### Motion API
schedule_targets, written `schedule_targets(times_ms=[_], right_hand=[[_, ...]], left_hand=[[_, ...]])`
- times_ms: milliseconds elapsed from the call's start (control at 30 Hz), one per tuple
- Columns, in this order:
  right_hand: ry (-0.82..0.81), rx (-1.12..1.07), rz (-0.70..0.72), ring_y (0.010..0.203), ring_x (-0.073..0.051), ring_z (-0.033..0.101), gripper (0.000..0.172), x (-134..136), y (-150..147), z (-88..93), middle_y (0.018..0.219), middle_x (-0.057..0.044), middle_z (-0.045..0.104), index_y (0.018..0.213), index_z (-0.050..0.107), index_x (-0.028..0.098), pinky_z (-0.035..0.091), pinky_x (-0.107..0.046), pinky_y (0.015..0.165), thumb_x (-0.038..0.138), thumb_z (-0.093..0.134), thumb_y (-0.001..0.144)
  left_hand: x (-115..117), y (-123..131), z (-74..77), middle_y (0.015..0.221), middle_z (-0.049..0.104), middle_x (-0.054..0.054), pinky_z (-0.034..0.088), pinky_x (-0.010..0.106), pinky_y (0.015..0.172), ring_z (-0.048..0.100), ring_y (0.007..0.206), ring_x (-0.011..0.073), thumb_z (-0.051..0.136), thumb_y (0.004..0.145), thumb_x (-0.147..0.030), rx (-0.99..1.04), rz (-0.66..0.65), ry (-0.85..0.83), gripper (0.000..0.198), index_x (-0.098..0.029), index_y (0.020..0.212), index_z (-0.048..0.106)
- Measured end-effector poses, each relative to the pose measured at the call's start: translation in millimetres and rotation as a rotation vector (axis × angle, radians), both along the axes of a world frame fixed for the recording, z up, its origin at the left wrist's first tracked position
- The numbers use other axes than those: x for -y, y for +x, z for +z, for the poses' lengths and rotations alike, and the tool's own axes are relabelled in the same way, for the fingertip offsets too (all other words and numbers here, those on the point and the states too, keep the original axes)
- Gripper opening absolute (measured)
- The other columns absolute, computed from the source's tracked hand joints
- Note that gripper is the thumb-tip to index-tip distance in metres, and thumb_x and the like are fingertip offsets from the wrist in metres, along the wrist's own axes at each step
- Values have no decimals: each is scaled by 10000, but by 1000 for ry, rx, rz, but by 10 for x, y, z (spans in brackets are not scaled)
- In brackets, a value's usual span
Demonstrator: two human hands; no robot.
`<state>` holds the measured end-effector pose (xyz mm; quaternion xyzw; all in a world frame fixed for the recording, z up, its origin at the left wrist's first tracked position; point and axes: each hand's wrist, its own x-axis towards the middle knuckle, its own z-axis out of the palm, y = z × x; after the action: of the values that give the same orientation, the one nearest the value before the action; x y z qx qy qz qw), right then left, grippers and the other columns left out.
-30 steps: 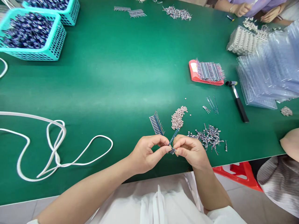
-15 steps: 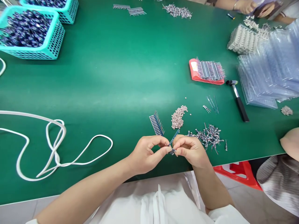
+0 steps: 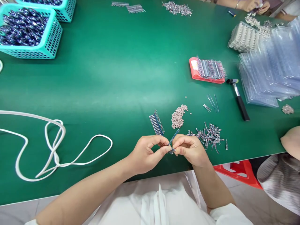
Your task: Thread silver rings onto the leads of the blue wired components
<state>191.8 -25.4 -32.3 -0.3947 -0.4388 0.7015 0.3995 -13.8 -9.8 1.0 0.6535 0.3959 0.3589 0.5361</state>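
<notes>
My left hand (image 3: 150, 153) is closed in a pinch on a narrow blue strip (image 3: 174, 137) with small metal parts along it. My right hand (image 3: 192, 149) pinches at the strip's near end, its fingertips on a small part too tiny to name. Just beyond my left hand lies a blue strip set with a row of metal pins (image 3: 157, 122). A pile of small round beige pieces (image 3: 179, 116) sits beyond my fingers. To the right of my right hand is a heap of loose small metal parts with wire ends (image 3: 209, 136).
A black-handled hammer (image 3: 239, 100) and a red band under rows of pinned strips (image 3: 211, 70) lie to the right, near stacked clear plastic trays (image 3: 269, 68). White cord (image 3: 56, 150) loops at left. Turquoise baskets (image 3: 50, 39) stand back left. Other people's hands (image 3: 254, 5) work at the far right.
The view has shifted very slightly. My hands keep the same pinch on the strip, with almost no movement. At the far right, the other person's hands have moved a little.
</notes>
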Motion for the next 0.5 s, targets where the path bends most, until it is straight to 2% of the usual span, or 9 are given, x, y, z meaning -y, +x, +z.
schedule_targets(times_ms=[300,500], right_hand=[[52,50,-4,678,-135,586,83,0,3,34,763,-22,637,807,757,215,506,-268,594,282,803,786],[263,162,-66,724,-160,592,43,13,-4,124,770,-30,645,849,749,234,496,-299,637,277,746,841]], left_hand=[[4,9,9,674,682,33,475,229,598,577,605,118,609,875,-173,-6,5,-13,134,-132,758,660],[9,2,6,764,746,60,534,245,657,671,690,147,630,883,-173,44,24,4,80,-146,829,683]])
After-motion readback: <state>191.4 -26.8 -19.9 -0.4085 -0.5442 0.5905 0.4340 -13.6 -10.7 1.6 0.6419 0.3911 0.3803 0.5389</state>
